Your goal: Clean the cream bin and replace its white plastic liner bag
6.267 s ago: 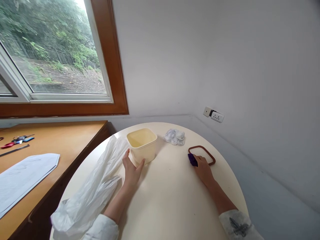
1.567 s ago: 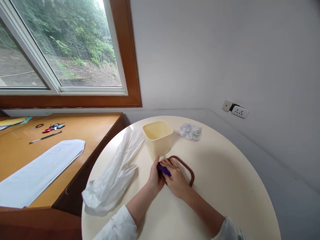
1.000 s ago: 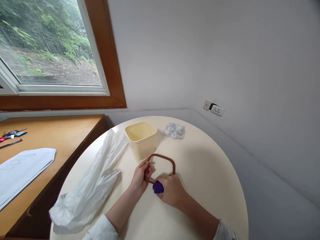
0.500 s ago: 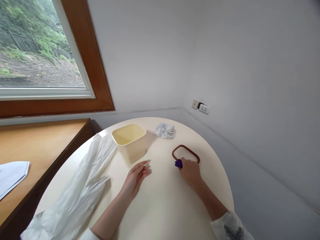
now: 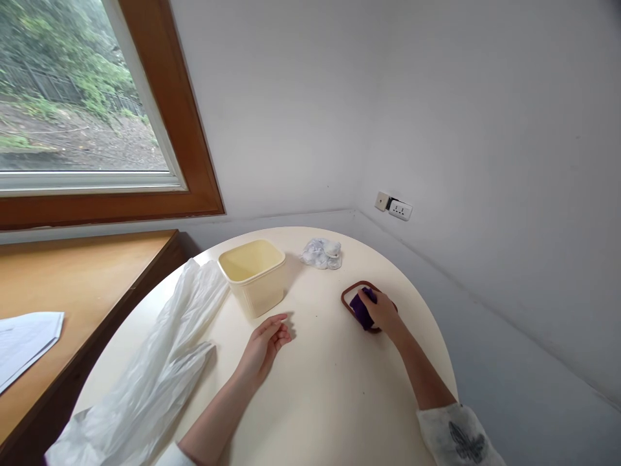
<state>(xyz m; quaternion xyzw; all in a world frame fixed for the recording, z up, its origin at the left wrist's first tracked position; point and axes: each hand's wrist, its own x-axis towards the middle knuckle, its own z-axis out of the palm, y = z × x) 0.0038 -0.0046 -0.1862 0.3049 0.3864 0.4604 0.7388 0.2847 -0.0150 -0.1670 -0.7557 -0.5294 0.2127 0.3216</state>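
Observation:
My right hand grips a dark purple bundle that looks like folded cloth. It is over a brown rounded rectangular rim on the round cream table. Whether that rim is an open ring or the edge of a cream lid I cannot tell. My left hand rests on the table, empty, its fingers loosely bent and apart. Just beyond it stands a cream plastic tub with an open top; only part of its inside shows.
A long white plastic bag lies along the table's left side. Crumpled clear plastic sits at the back. To the left are a wooden desk with papers and a window. A wall socket is beyond the table.
My right hand has shifted a little up and to the right, and far more of the purple bundle shows, now over the brown rim. My left hand stays put.

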